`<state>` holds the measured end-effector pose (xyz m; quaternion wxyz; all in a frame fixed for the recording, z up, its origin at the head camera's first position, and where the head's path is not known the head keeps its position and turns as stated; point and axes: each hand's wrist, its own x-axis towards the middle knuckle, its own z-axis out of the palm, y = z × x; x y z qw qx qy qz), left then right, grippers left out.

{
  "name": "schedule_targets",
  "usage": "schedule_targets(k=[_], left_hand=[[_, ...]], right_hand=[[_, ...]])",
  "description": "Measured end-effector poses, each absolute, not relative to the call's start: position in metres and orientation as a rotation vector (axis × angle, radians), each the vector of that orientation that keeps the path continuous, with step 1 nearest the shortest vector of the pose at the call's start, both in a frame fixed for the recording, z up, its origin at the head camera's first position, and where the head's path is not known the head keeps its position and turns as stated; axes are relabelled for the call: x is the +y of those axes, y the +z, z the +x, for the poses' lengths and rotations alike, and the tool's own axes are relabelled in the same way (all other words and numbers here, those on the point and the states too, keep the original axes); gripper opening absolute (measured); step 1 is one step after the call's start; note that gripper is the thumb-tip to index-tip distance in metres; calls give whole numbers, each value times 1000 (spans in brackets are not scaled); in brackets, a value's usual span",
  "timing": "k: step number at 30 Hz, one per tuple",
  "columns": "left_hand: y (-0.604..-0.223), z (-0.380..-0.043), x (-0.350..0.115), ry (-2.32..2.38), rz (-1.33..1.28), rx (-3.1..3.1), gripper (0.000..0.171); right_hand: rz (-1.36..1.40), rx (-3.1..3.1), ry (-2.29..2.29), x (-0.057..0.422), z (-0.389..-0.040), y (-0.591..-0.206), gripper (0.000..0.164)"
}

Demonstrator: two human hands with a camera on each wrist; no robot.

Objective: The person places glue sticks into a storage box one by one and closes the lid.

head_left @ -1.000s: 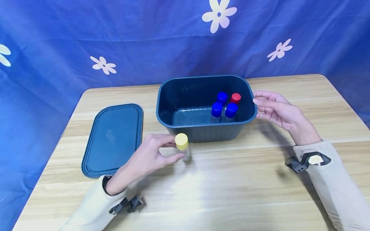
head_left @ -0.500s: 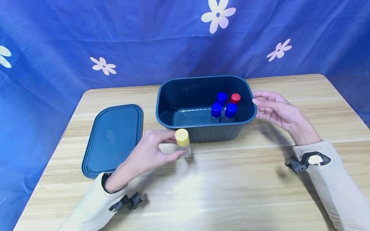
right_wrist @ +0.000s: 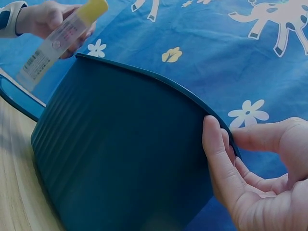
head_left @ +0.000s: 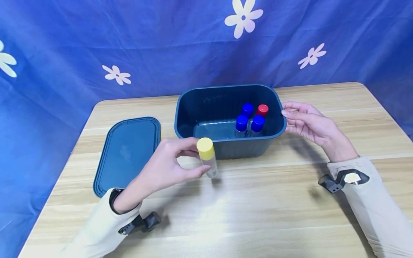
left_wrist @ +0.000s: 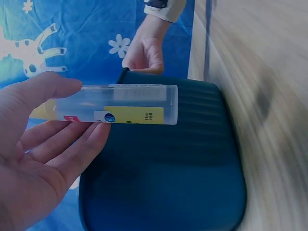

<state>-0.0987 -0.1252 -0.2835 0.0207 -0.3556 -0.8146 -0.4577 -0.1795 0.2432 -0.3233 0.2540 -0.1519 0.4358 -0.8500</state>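
My left hand (head_left: pixel 169 161) holds a clear plastic bottle with a yellow cap (head_left: pixel 205 147) between thumb and fingers, just in front of the dark blue bin (head_left: pixel 243 149). In the left wrist view the bottle (left_wrist: pixel 139 103) has a yellow, white and red label; it looks lifted off the table. My right hand (head_left: pixel 309 123) pinches the bin's right rim, thumb on one side and fingers on the other, as the right wrist view shows. Inside the bin, at its right end, stand several similar bottles with blue caps (head_left: pixel 257 123) and one with a red cap (head_left: pixel 262 109); their lower parts are mostly hidden.
A flat dark blue lid (head_left: pixel 129 154) lies left of the bin, partly behind my left forearm. The wood-grain table (head_left: pixel 274 208) carries everything. Behind it hangs a blue cloth (head_left: pixel 174 46) with white flowers.
My left hand has raised the yellow-capped bottle a little and shifted it slightly right, alongside the bin's front wall. The right hand and the bin stay where they were.
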Motion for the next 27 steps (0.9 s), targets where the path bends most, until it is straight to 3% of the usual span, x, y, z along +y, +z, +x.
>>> schedule_targets(k=[27], left_hand=[[-232,-108,-121,-1320,-1109,-2505,32]], right_hand=[[-369,1241,-2316,244,-176,-320,21]])
